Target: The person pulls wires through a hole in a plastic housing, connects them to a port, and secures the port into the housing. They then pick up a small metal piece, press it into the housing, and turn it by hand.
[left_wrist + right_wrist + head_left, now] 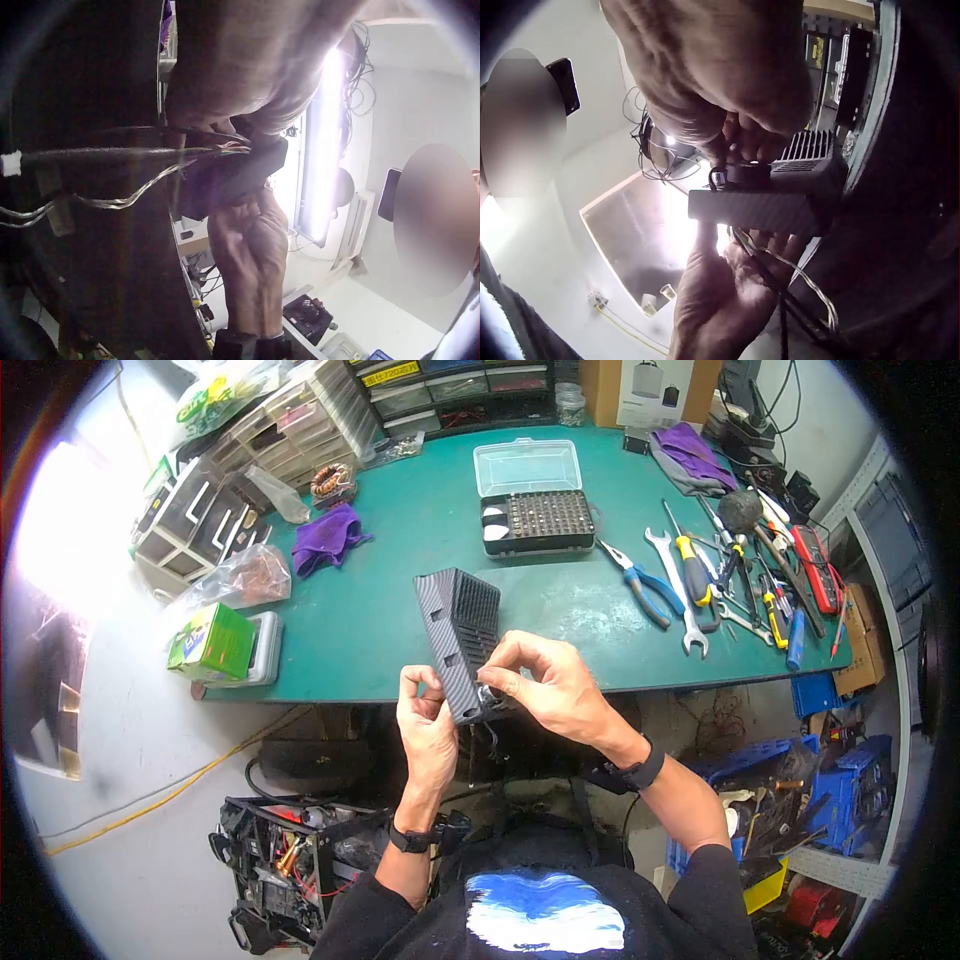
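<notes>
A black finned housing [440,635] with a carbon-fibre-look side is held tilted over the near edge of the green table. My left hand [428,725] grips its lower end, fingers curled round the side. The right hand [555,685] reaches to that same end, thumb and index finger pinched together at a small part there; the fingertips hide most of it. Cooling fins [814,154] and the right fingertips beside them show in the right wrist view. Twisted wires [135,195] and a dark sleeved cable [97,157] trail from the housing in the left wrist view.
An open clear-lidded case of small bits [540,520] sits at the back of the table [400,560]. Blue-handled pliers [645,585], an open-end wrench [680,595] and several tools lie right. A purple cloth [328,540] and a green box [212,643] are left.
</notes>
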Tool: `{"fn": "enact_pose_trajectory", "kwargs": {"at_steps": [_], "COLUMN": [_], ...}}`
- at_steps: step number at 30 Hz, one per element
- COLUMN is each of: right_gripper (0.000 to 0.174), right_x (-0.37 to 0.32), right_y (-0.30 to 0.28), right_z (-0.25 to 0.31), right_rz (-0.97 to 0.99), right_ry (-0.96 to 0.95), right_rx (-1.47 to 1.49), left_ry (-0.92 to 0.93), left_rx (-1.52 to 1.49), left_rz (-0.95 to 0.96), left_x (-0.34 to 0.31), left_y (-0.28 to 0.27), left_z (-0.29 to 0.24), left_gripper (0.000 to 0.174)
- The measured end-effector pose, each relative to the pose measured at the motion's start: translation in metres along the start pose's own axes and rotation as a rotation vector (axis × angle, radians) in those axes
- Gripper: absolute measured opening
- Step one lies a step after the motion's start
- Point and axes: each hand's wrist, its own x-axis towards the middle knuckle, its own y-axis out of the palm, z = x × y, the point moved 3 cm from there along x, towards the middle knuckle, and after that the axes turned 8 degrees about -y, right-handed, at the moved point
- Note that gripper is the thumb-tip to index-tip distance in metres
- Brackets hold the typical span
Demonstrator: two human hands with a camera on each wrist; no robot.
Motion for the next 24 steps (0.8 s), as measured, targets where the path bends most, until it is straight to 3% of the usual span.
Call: {"fn": "enact_pose_trajectory", "kwargs": {"at_steps": [5, 10, 18, 20, 24], "right_gripper": [0.013, 0.016, 0.017, 0.011, 0.011], "right_x": [0.002, -0.003, -0.006, -0.006, -0.005], "right_y": [-0.001, -0.004, -0.008, -0.008, -0.009], "right_z": [0.000, -0.002, 0.003, 0.007, 0.009], "right_rz": [0.016, -0.026, -0.056, -0.018, -0.014], "right_ry": [-0.067, 0.055, 0.058, 0.141, 0.117], "right_rx": [0.028, 0.173, 0.115, 0.130, 0.125], "left_ry": [0.094, 0.086, -0.009, -0.008, 0.030], "left_rx": [0.096, 0.089, 0.001, 0.032, 0.113], "left_rz": [0.007, -0.004, -0.012, -0.027, -0.076], "left_x": [0.001, -0.001, -0.004, -0.004, -0.007], "left_y": [-0.015, -0.011, 0.003, 0.000, -0.004], "left_z": [0.009, 0.009, -0.004, 0.000, 0.006], "left_gripper": [0.032, 0.035, 0.040, 0.041, 0.041]}}
